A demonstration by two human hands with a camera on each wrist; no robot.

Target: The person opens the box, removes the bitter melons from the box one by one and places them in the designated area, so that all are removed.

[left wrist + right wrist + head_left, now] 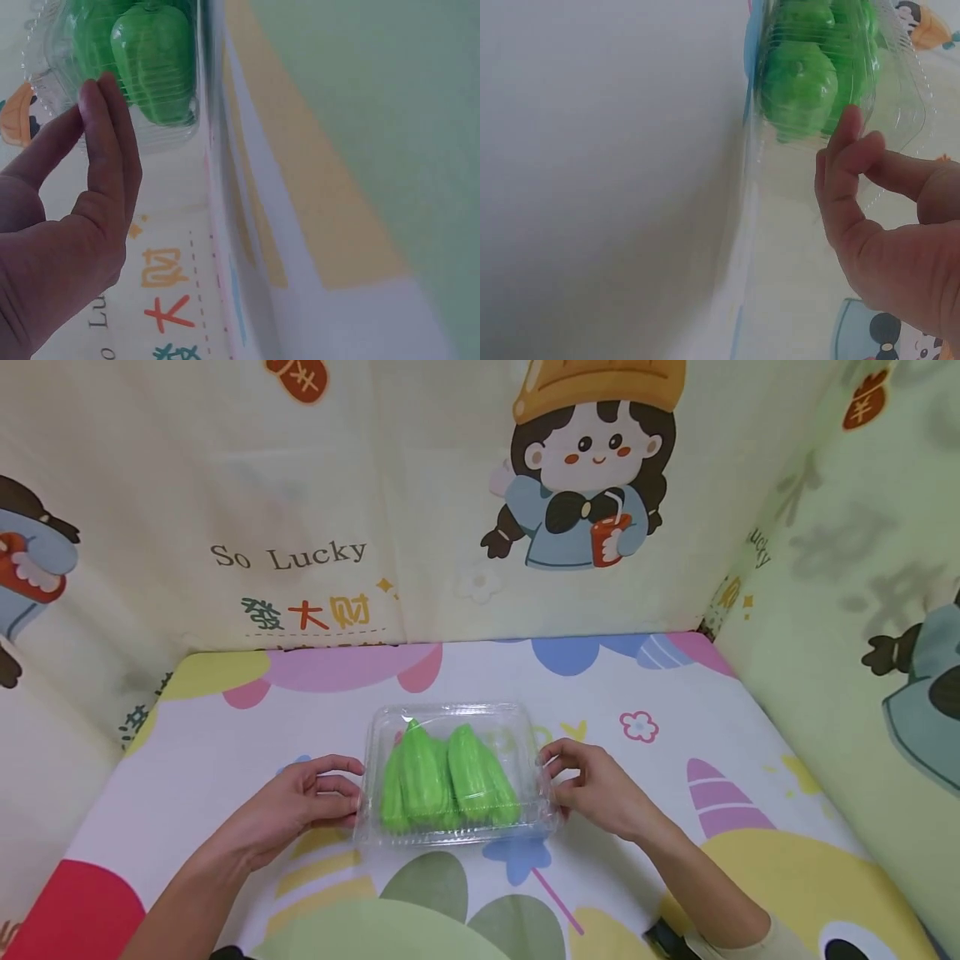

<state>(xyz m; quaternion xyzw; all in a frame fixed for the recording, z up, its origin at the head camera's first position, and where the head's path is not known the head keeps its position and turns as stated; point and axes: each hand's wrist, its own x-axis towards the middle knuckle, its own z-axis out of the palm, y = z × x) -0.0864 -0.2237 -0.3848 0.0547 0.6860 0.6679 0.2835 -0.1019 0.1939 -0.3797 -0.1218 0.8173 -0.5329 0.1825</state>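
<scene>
A clear plastic clamshell box (457, 838) sits on the patterned table cover, its lid down. Inside it several bright green, ribbed, tapering vegetable-shaped pieces (423, 781) lie side by side. From the left, my left hand (292, 806) pinches the box's side edge between thumb and fingertips. My right hand (600, 789) grips the opposite edge with bent fingers. In the left wrist view a rounded green piece (154, 67) shows through the ridged wall, just beyond the fingertips. Another green piece (799, 90) shows likewise in the right wrist view.
A colourful cartoon-print cover (510, 893) spreads under the box. Cream printed cloth (435, 510) hangs behind the table, with more cloth (817, 610) along the right side and on the left.
</scene>
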